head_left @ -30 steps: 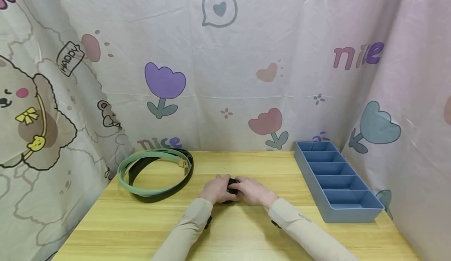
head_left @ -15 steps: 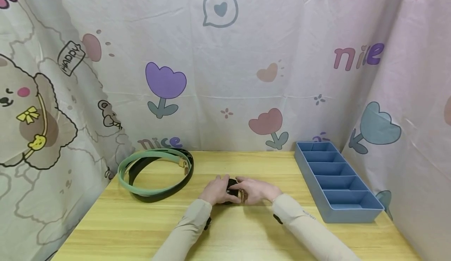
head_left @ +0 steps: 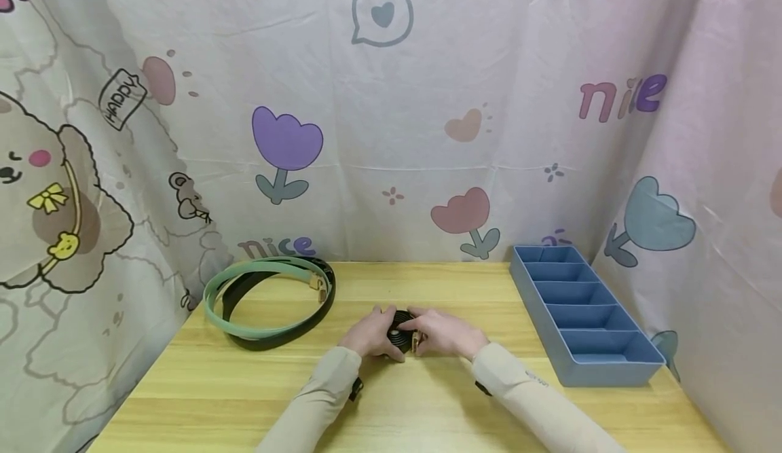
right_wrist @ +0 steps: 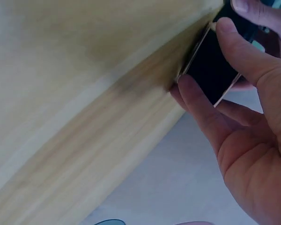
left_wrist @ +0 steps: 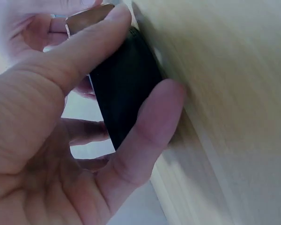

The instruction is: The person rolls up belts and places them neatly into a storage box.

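Blue divided box (head_left: 613, 374) right of both hands (head_left: 370, 335) (head_left: 449, 333), these clamped round a coiled black belt (head_left: 398, 341)

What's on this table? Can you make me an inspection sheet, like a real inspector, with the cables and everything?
Surface: pale wooden table, with visible grain.
Job's things: a black belt in a tight coil, with a gold buckle.
Clutter: a green belt and a dark belt in overlapping loops on the left; a blue-grey divided box on the right.
Grips: the left grip, a bare hand, curls round the coil; the right grip, also bare, pinches the buckle end.
Cables: nothing seen.
Surroundings: a pale curtain printed with flowers and hearts.
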Tool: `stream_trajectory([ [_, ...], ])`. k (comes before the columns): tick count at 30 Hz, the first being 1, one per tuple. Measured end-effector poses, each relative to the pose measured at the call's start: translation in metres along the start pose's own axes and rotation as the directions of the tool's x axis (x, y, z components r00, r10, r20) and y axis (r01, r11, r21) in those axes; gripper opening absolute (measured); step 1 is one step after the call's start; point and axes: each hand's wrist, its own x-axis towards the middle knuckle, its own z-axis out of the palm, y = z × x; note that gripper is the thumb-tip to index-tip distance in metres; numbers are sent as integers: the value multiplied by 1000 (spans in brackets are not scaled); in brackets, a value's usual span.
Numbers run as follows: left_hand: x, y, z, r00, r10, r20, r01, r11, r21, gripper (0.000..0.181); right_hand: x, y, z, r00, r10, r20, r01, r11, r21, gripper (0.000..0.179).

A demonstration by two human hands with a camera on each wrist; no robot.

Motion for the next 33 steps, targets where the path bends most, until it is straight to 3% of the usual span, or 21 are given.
stream_trajectory([
  [6, -1, -3, 3, 1000, 9, -29, -9, 1000, -5, 100, -5, -1, 10, 999, -42, -29, 37, 988, -151, 54],
  [10, 2, -6, 4, 998, 38, -52, -39, 999, -30, 82, -7, 1, 14, 996, -77, -53, 64, 976, -209, 51],
  [15, 8, -5, 5, 994, 49, -96, -56, 996, -75, 63, -8, 5, 17, 991, -96, -96, 78, 981, -175, 49],
  [20, 12, -2, 4, 991, -30, -128, 10, 988, -155, 60, -9, 11, 21, 979, -76, -187, 45, 985, -164, 53],
  [27, 13, 3, 4, 987, -110, -114, 76, 961, -266, 57, -11, 18, 23, 946, -60, -320, -9, 978, -210, 35],
  [30, 14, 4, 7, 989, -104, -102, 73, 960, -272, 59, -13, 21, 20, 945, -56, -322, -11, 979, -204, 31],
  [33, 15, 6, 10, 996, -51, -74, 28, 957, -290, 60, -18, 25, 12, 957, -26, -290, -25, 985, -173, 30],
])
